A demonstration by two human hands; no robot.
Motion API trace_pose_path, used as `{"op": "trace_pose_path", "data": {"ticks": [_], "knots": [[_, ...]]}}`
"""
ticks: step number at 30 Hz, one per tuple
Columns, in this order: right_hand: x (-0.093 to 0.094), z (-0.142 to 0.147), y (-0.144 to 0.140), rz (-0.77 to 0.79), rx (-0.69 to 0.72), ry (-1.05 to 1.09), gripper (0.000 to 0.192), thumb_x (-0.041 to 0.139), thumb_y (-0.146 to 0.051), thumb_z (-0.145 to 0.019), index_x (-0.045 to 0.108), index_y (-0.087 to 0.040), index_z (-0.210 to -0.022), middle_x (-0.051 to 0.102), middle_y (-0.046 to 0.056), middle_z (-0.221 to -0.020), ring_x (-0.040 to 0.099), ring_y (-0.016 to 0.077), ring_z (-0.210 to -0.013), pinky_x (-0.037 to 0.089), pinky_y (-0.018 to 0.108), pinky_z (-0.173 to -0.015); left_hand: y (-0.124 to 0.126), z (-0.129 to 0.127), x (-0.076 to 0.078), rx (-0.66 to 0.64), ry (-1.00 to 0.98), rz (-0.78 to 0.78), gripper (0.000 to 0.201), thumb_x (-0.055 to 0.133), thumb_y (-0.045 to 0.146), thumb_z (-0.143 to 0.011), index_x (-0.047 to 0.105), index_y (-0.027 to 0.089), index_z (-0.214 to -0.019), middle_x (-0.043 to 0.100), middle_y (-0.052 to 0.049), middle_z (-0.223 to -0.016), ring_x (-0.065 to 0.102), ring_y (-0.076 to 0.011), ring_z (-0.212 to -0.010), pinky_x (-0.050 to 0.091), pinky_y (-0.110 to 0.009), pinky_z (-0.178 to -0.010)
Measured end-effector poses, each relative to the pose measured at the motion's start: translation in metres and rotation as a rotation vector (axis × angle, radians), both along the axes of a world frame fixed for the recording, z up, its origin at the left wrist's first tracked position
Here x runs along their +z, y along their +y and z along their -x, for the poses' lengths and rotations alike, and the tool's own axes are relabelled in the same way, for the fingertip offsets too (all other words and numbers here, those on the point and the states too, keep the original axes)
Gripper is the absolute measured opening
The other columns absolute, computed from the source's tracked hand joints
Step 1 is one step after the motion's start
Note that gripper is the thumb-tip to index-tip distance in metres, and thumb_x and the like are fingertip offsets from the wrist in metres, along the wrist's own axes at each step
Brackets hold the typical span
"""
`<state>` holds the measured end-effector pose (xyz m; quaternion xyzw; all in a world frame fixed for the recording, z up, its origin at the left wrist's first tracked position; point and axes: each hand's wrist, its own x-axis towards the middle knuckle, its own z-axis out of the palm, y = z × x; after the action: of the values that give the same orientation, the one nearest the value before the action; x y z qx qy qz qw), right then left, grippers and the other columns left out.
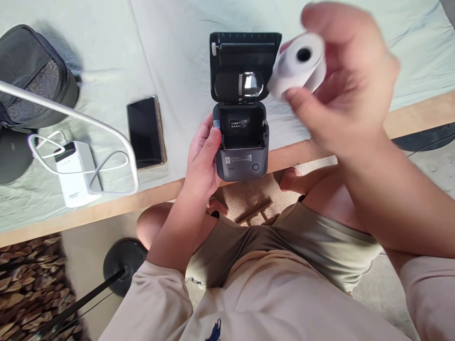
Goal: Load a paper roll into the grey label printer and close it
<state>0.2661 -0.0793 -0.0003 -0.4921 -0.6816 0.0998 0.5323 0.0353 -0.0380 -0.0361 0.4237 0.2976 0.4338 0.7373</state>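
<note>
A small dark grey printer (241, 156) sits at the table's near edge with its lid (245, 61) flipped up and its paper bay empty. My left hand (202, 158) grips the printer's left side, thumb on the bay's rim. My right hand (341, 80) is raised above and to the right of the printer, blurred, holding a white paper roll (296, 64) between thumb and fingers, the roll's hollow core facing the camera.
A black phone (145, 132) lies face up left of the printer. Farther left are a white power bank (76, 173) with a white cable (106, 163), a black pouch (31, 78) and a white rod (71, 113). A pale cloth (170, 57) covers the table. A black stand base (122, 265) is on the floor.
</note>
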Motion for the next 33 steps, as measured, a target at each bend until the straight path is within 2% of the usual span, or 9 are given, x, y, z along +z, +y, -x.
{"op": "trace_pose_path", "data": {"ticks": [4,7,10,14,17,19,23,29,33], "knots": [[0.009,0.019,-0.014,-0.042,-0.033,-0.227,0.038,0.061,-0.029,-0.108,0.07,-0.037,-0.144,0.075,-0.002,-0.144,0.072,0.0252,-0.133,0.063,0.042,-0.111,-0.001,-0.002,0.002,0.035,-0.037,0.012,0.027,0.081,0.048,-0.1,0.08,0.027,-0.116,0.081,-0.003,-0.117,0.068,-0.031,-0.141,0.059,-0.041,-0.12],[0.006,0.026,-0.011,-0.153,-0.062,-0.176,0.035,0.063,-0.026,-0.105,0.071,-0.036,-0.137,0.077,-0.001,-0.138,0.072,0.0269,-0.131,0.067,0.044,-0.103,-0.002,-0.002,0.005,0.013,0.003,0.019,0.029,0.083,0.051,-0.097,0.08,0.032,-0.119,0.082,-0.002,-0.124,0.065,-0.0324,-0.146,0.061,-0.04,-0.115],[0.002,0.028,-0.007,-0.114,-0.068,-0.109,0.034,0.064,-0.023,-0.104,0.066,-0.036,-0.135,0.075,-0.001,-0.14,0.074,0.0256,-0.13,0.068,0.042,-0.098,-0.004,-0.001,0.007,-0.004,0.051,0.039,0.034,0.083,0.054,-0.096,0.079,0.033,-0.122,0.081,-0.003,-0.128,0.066,-0.0327,-0.145,0.063,-0.039,-0.109],[-0.002,0.029,-0.004,-0.147,-0.127,-0.069,0.027,0.066,-0.022,-0.103,0.063,-0.026,-0.129,0.075,0.006,-0.133,0.077,0.0243,-0.122,0.068,0.041,-0.096,-0.005,0.0,0.008,-0.036,0.07,0.042,0.034,0.081,0.051,-0.098,0.077,0.031,-0.126,0.08,-0.004,-0.131,0.066,-0.0321,-0.146,0.061,-0.038,-0.111],[-0.004,0.033,-0.007,-0.16,-0.14,-0.214,0.028,0.065,-0.019,-0.103,0.061,-0.024,-0.13,0.079,0.006,-0.132,0.079,0.023,-0.125,0.066,0.038,-0.102,-0.005,-0.001,0.008,-0.029,0.056,0.042,0.032,0.08,0.048,-0.099,0.078,0.029,-0.124,0.079,-0.005,-0.128,0.065,-0.0314,-0.147,0.057,-0.037,-0.117],[-0.006,0.036,-0.01,-0.102,-0.126,-0.34,0.026,0.058,-0.015,-0.105,0.062,-0.027,-0.129,0.082,0.002,-0.131,0.081,0.0202,-0.12,0.064,0.036,-0.101,-0.004,-0.002,0.008,-0.016,0.031,0.052,0.027,0.078,0.041,-0.101,0.077,0.025,-0.123,0.079,-0.005,-0.122,0.067,-0.0286,-0.145,0.055,-0.035,-0.119],[-0.008,0.038,-0.01,-0.01,-0.089,-0.519,0.026,0.053,-0.016,-0.107,0.069,-0.027,-0.124,0.081,-0.001,-0.135,0.081,0.0207,-0.11,0.061,0.038,-0.083,-0.005,-0.003,0.009,-0.001,-0.014,0.075,0.021,0.062,0.023,-0.11,0.073,0.021,-0.127,0.078,-0.001,-0.118,0.075,-0.0166,-0.127,0.056,-0.027,-0.116],[0.003,0.039,-0.009,0.125,-0.054,-0.425,0.039,0.041,-0.035,-0.111,0.078,-0.032,-0.101,0.08,0.003,-0.097,0.073,0.0255,-0.086,0.057,0.047,-0.085,-0.003,-0.005,0.007,0.005,-0.022,0.061,0.018,0.07,0.031,-0.105,0.075,0.023,-0.121,0.079,-0.003,-0.113,0.068,-0.0261,-0.144,0.058,-0.04,-0.122],[0.006,0.042,-0.012,0.087,0.124,-0.482,0.035,0.041,-0.038,-0.109,0.075,-0.033,-0.1,0.079,-0.001,-0.092,0.074,0.0205,-0.085,0.058,0.045,-0.087,0.0,-0.002,0.003,-0.004,0.004,0.023,0.025,0.077,0.044,-0.099,0.077,0.026,-0.116,0.079,-0.003,-0.109,0.072,-0.0274,-0.135,0.062,-0.037,-0.113]]}}
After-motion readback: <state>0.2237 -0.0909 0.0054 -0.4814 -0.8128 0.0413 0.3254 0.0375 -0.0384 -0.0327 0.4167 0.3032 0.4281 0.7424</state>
